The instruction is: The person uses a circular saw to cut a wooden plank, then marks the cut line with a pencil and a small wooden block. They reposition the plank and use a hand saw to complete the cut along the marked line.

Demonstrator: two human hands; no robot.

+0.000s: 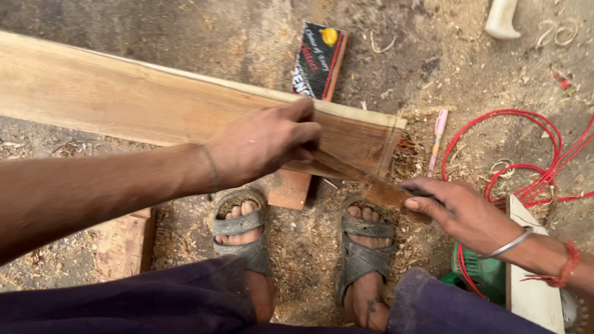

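A long wooden plank [154,102] runs from the upper left of the frame down toward the centre, its cut end just above the person's feet. The left hand [263,142] lies over the plank near that end, its grip pressed together around the upper end of a thin wooden strip [365,182]. The strip slants from the plank's lower edge down to the right, where the right hand [458,213] pinches its lower end between thumb and fingers. A metal bangle and a red thread sit on the right wrist.

Below the plank, both feet in worn grey sandals [362,247] stand on a dirt floor [185,31] strewn with sawdust and shavings. A small wooden block [291,188] lies under the plank between the feet. A dark printed box [318,59] rests beyond the plank at upper centre. A pink pen [438,133] lies right of the plank's end, beside loops of red cable [513,173]. A green power tool [486,275] sits at lower right, touching a white board [532,297].
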